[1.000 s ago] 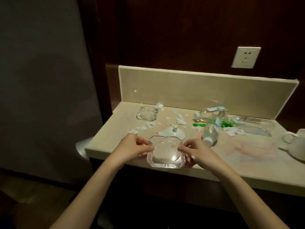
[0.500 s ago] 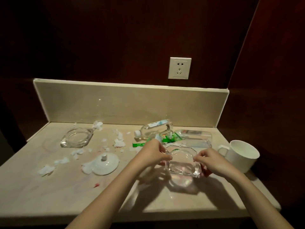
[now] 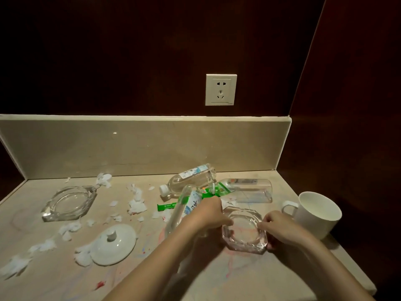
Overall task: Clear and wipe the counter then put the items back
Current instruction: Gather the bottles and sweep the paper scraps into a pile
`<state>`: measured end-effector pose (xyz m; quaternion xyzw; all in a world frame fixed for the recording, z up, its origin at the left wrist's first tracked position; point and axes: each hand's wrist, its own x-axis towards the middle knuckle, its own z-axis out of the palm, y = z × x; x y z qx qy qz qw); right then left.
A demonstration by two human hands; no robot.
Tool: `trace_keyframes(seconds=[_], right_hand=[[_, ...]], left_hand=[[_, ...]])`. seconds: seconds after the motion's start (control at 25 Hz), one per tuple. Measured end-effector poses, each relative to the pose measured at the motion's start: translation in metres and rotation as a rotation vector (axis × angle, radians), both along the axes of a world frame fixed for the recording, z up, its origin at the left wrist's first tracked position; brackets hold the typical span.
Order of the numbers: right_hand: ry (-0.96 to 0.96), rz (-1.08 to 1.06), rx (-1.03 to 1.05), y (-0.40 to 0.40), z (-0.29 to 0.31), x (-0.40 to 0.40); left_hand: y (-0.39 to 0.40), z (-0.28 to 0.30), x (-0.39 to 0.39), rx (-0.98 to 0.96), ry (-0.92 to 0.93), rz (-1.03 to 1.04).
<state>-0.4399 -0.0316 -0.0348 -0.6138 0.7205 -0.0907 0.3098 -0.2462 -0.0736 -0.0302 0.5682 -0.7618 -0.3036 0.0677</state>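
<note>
Hands on the glass ashtray [image 3: 244,230] at the right of the desk [image 3: 249,276]: our left hand [image 3: 207,216] grips its left rim, our right hand [image 3: 280,230] pinches its right edge, fingers curled on the glass. We note a white mug [image 3: 316,213] just right of it, three plastic bottles [image 3: 191,179] lying behind, a second ashtray [image 3: 69,202] well left, a white lid [image 3: 115,244], paper scraps [image 3: 136,205] and red smears [image 3: 99,284].

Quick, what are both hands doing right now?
Left hand: grips the left rim of the clear octagonal glass ashtray.
Right hand: grips its right rim.
</note>
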Motion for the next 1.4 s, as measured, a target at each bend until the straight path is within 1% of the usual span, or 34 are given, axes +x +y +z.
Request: trace_keyframes(seconds=[0.08,0.12,0.16,0.24,0.28,0.32,0.44,0.52,0.6,0.64,0.76,0.88,0.96,1.04,1.12,1.24,1.36,1.4], right_hand=[[-0.023,-0.006,0.04,-0.004,0.0,0.0],[0.023,0.005,0.05,-0.005,0.004,0.002],[0.116,0.022,0.039,-0.006,0.009,0.004],[0.291,0.026,-0.063,-0.011,0.022,0.009],[0.333,0.012,-0.14,-0.016,0.029,0.011],[0.352,-0.005,-0.223,-0.022,0.035,0.013],[0.363,0.011,-0.427,-0.044,0.04,0.019],[0.363,0.094,-0.49,-0.062,0.031,0.023],[0.372,0.158,-0.47,-0.077,0.024,0.029],[0.378,0.168,-0.441,-0.082,0.02,0.032],[0.434,0.194,-0.397,-0.092,0.003,0.036],[0.495,0.195,-0.439,-0.095,-0.004,0.034],[0.516,0.189,-0.467,-0.094,-0.002,0.032],[0.449,0.157,-0.503,-0.092,0.003,0.032],[0.279,0.087,-0.538,-0.086,0.015,0.036],[-0.076,0.01,-0.559,-0.075,0.043,0.046],[-0.494,0.051,-0.448,-0.056,0.07,0.064],[-0.581,0.083,-0.412,-0.05,0.077,0.071]], left_hand=[[-0.002,0.004,0.004,-0.003,0.001,-0.033],[-0.002,0.01,0.008,-0.014,0.025,-0.063],[-0.003,0.018,0.014,-0.011,0.087,-0.085],[-0.009,0.04,0.037,-0.002,0.244,-0.129],[-0.015,0.051,0.052,-0.033,0.285,-0.147],[-0.02,0.06,0.067,-0.081,0.288,-0.151],[-0.031,0.066,0.104,-0.241,0.193,-0.102],[-0.027,0.059,0.117,-0.299,0.086,-0.112],[-0.019,0.049,0.123,-0.335,-0.018,-0.168],[-0.016,0.045,0.125,-0.351,-0.039,-0.197],[-0.011,0.037,0.13,-0.377,-0.047,-0.227],[-0.01,0.029,0.133,-0.357,-0.062,-0.243],[-0.012,0.026,0.134,-0.363,-0.036,-0.253],[-0.015,0.027,0.133,-0.379,0.033,-0.231],[-0.019,0.031,0.129,-0.371,0.12,-0.182],[-0.023,0.036,0.118,-0.267,0.283,-0.124],[-0.022,0.039,0.106,-0.172,0.476,-0.074],[-0.021,0.041,0.103,-0.156,0.54,-0.058]])
